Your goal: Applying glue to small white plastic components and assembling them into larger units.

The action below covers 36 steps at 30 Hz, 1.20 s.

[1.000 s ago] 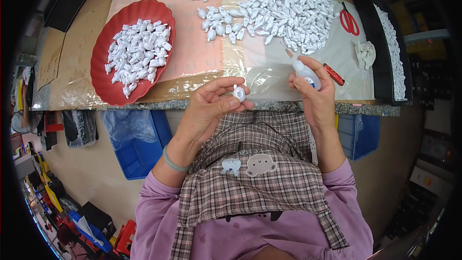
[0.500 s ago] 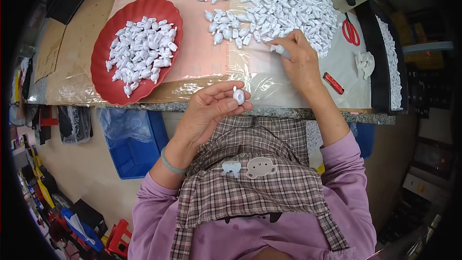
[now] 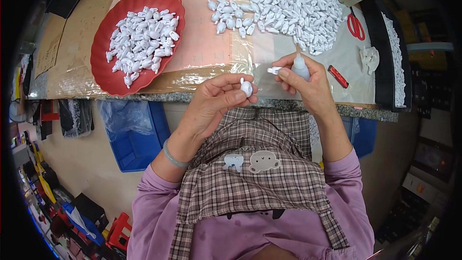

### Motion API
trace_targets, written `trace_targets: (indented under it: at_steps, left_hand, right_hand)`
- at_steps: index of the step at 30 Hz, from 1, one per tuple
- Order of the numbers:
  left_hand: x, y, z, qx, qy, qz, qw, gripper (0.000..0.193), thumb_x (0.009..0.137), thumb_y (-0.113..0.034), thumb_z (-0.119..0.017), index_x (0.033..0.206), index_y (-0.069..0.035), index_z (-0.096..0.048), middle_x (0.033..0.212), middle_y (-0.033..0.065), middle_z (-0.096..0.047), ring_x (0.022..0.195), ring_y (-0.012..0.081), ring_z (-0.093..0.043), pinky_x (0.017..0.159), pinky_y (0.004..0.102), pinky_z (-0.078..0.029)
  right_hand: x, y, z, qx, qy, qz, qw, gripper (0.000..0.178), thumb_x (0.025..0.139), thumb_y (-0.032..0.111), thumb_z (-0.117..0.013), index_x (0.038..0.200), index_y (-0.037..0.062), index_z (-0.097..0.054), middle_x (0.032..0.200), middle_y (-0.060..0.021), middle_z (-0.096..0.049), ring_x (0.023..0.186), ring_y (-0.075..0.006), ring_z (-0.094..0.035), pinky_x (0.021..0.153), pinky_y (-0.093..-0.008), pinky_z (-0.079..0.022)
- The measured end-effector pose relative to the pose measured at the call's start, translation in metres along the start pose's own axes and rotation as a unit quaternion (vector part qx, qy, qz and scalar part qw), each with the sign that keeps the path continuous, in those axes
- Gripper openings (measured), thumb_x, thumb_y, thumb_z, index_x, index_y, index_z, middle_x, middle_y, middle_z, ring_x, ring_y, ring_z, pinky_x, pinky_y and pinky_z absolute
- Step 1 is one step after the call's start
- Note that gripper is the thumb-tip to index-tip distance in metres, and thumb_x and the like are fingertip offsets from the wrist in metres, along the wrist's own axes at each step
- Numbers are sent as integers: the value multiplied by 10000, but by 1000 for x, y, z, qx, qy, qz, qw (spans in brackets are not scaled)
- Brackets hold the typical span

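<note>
Piece (image 3: 246, 88) in left grip (image 3: 216, 100), bottle (image 3: 301, 69) in right grip (image 3: 314, 85)

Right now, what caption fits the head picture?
Left hand holds a round white piece; right hand, bottle and small part.

On our workbench (image 3: 77, 50), partly covered by a pink sheet (image 3: 199, 38), we see a scalloped red dish (image 3: 100, 50), a heap of white pieces (image 3: 308, 7), red-handled scissors (image 3: 352, 29), a red tool (image 3: 338, 76), a crumpled cloth (image 3: 369, 59) and a black tray (image 3: 382, 79)
</note>
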<state>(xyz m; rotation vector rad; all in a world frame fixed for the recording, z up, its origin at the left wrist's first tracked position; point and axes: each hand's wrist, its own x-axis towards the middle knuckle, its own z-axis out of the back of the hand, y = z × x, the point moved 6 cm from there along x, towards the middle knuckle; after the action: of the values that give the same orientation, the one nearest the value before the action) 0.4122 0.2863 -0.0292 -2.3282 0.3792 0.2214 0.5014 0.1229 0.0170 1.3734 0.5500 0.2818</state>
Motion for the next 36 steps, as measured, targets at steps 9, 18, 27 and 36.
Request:
trace_targets:
  at_steps: [9, 18, 27, 36]
  left_hand:
    - [2, 9, -12, -14, 22, -9, 1000, 299, 851, 6, -623, 1147, 19, -586, 1019, 125, -645, 910, 215, -662, 800, 272, -545]
    - [0, 9, -17, 34, 24, -18, 999, 296, 831, 34, -634, 1125, 37, -593, 970, 120, -655, 905, 189, -659, 814, 266, -543]
    - [-5, -3, -23, 194, 26, -112, 974, 310, 784, 89, -661, 1089, 53, -623, 972, 98, -615, 907, 151, -641, 814, 236, -546]
    - [-9, -5, -24, 245, 34, -141, 959, 296, 761, 87, -682, 1051, 38, -658, 942, 93, -613, 859, 146, -638, 764, 227, -548]
  right_hand:
    - [-33, -1, -14, 39, -22, 18, 999, 114, 836, 40, -658, 943, 14, -631, 760, -38, -626, 612, -51, -545, 529, -169, -426]
    - [-41, 14, -21, -129, -27, 182, 974, 97, 797, 13, -688, 882, -3, -645, 779, -33, -637, 666, -80, -578, 597, -214, -447]
    - [-45, -2, -27, -89, -16, 165, 982, 102, 775, -13, -690, 857, 0, -630, 781, -65, -645, 686, -111, -592, 621, -236, -457]
    - [-51, -5, -31, -85, -25, 227, 970, 120, 768, -41, -685, 860, -3, -620, 784, -99, -643, 702, -140, -604, 627, -245, -458]
